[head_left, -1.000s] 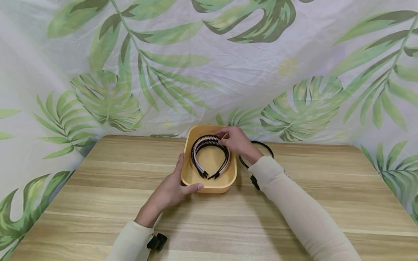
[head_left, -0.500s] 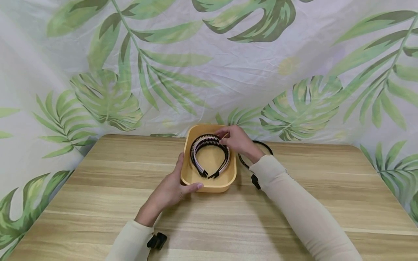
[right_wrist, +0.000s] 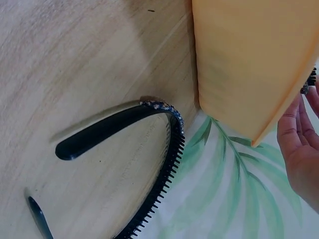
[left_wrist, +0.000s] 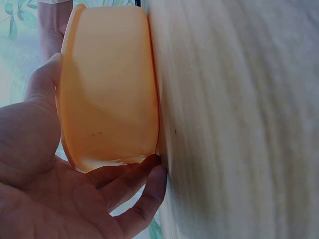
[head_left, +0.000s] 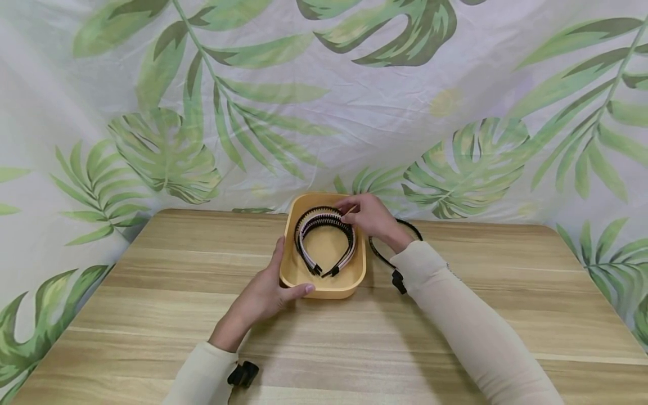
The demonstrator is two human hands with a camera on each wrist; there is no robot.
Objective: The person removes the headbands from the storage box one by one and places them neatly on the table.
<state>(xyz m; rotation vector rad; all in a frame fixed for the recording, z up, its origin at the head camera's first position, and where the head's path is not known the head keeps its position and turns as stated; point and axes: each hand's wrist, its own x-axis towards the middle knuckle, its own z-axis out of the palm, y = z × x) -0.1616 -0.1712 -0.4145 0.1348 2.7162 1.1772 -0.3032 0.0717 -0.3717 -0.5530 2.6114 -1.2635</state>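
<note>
A yellow plastic box [head_left: 331,293] stands on the wooden table, with several toothed headbands [head_left: 326,223] nested inside, black ones and a pale pink one. My left hand [head_left: 260,295] grips the box's near left corner, thumb over the front rim and fingers along the left wall; the left wrist view shows its fingertips low by the tabletop. Over the right rim reaches my right hand [head_left: 372,216], pinching the top of a black headband in the box. The right wrist view catches only a bit of that black headband [right_wrist: 305,87] at the fingertips.
Another black toothed headband [right_wrist: 172,159] with a glittery section lies on the table [head_left: 455,315] just right of the box, partly under my right wrist. A leaf-print cloth [head_left: 283,112] hangs right behind the table's back edge.
The black headband at my right fingertips has risen slightly at the back of the stack. My right hand has shifted a little right; the left hand and box stay put.
</note>
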